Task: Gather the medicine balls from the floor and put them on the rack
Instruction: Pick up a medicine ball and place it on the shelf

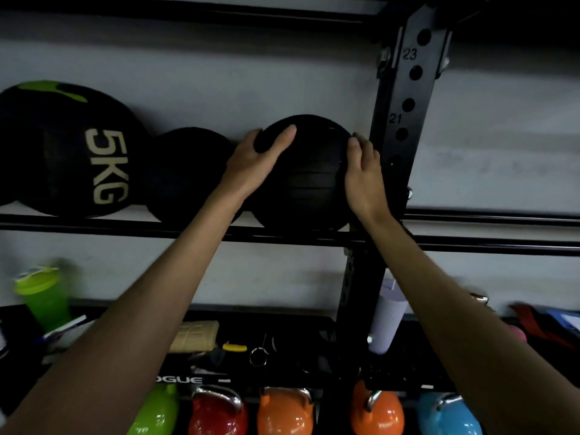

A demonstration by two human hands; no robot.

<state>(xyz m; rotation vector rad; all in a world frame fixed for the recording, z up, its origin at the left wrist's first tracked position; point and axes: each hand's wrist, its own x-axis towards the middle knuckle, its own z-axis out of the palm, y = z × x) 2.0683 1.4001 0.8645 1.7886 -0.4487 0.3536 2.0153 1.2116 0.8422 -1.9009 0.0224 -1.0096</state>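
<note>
While I am looking through the head camera, both hands are holding one black ball on the rack. The left hand is gripping the ball's upper left side, its thumb lying across the front and its fingers curling over the top edge. The right hand is cupping the ball's right side, its fingertips bending round the edge, between the ball and the post. The hands are staying apart, with the ball clamped between them.

The ball is resting on the rack's horizontal rails, just beside the post, which is showing a row of holes and the numbers 23 and 21. To its left a second ball, plain black, is sitting on the same rails. The left wrist is hiding the gap, so I cannot tell whether the two are touching. Further left a bigger 5KG ball with green patches is sitting against the second ball.

Below, a shelf is carrying a green shaker, a white bottle, a tan roll and small clutter. Under it kettlebells are standing in a row: green, red, two orange, blue.
</note>
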